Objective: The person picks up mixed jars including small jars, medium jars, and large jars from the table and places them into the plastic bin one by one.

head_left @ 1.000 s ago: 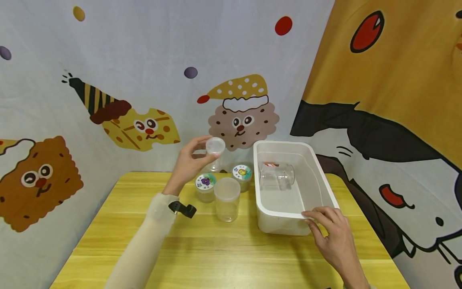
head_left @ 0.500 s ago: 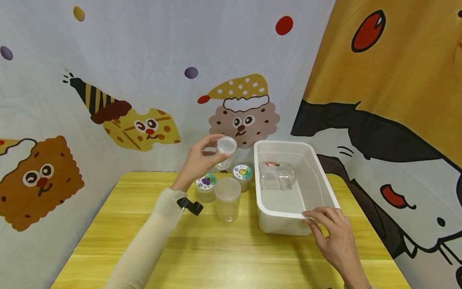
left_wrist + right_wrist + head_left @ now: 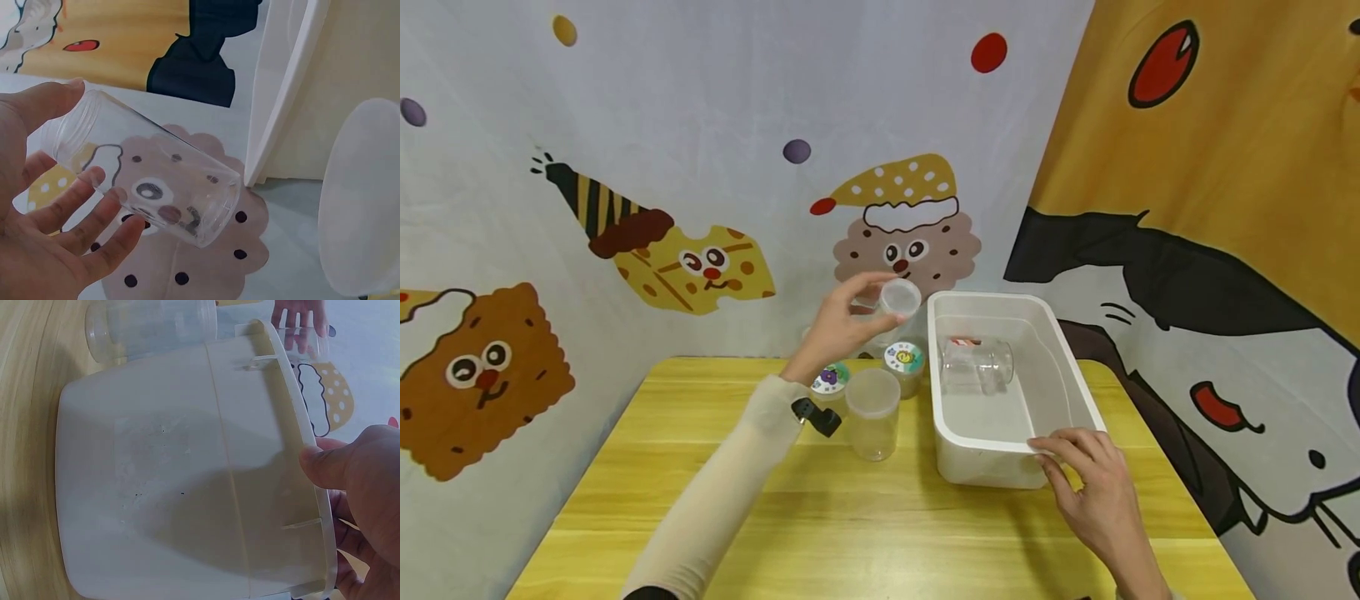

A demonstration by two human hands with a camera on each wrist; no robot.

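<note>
My left hand (image 3: pixel 842 329) pinches a small clear plastic jar (image 3: pixel 900 298) near its whitish top, thumb on one side and fingers on the other. It is in the air, left of the white plastic bin (image 3: pixel 985 465). In the left wrist view the jar (image 3: pixel 165 172) looks see-through, with nothing visible inside. My right hand (image 3: pixel 1097 492) grips the near right corner of the bin's rim; the right wrist view shows the thumb over the rim and fingers behind it. Inside the bin another clear jar (image 3: pixel 976 367) with a red-marked end lies on its side.
Left of the bin stands a taller translucent jar (image 3: pixel 872 421) with a frosted lid. Behind it are two short jars, one with a purple-fruit lid (image 3: pixel 831 379) and one with a yellow-fruit lid (image 3: pixel 904 358). A cartoon-print cloth (image 3: pixel 700 125) hangs behind the wooden table (image 3: pixel 820 533).
My left hand has carried the small jar rightward toward the bin, passing above the short jars. My right hand and the bin have stayed still.
</note>
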